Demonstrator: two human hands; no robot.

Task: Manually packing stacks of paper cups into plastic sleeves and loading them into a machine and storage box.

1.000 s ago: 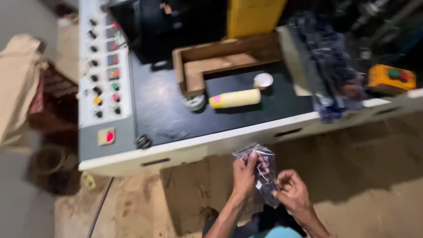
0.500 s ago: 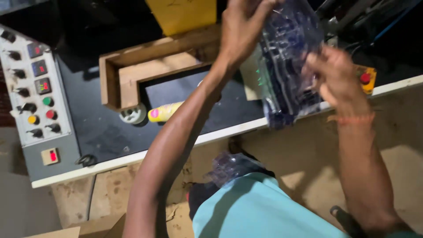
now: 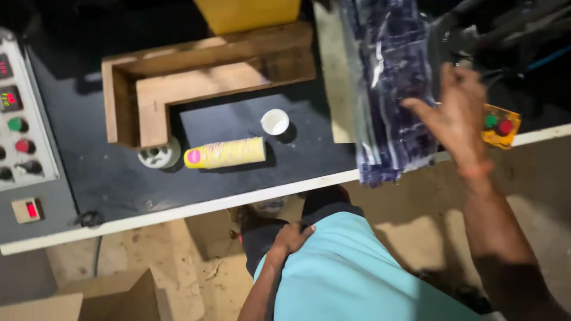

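Observation:
A stack of dark blue patterned cloth in clear plastic bags (image 3: 386, 89) lies on the right end of the black machine table (image 3: 119, 184). My right hand (image 3: 455, 113) hovers at its right edge, fingers spread, thumb pointing at the plastic and gripping nothing. My left hand (image 3: 291, 238) rests low on my thigh, on dark shorts beside my teal shirt, and holds nothing.
On the table are an L-shaped wooden frame (image 3: 178, 77), a yellow stack of paper cups on its side (image 3: 226, 153), a small white cup (image 3: 275, 122) and a white roll (image 3: 156, 156). A grey button panel (image 3: 24, 137) is at left, a yellow button box (image 3: 499, 125) at right, and cardboard boxes (image 3: 89, 297) on the floor.
Both hands held the plastic-wrapped cloth up half a second ago. It now lies on the table's right end, my right hand has opened beside it, and my left hand has dropped to my thigh.

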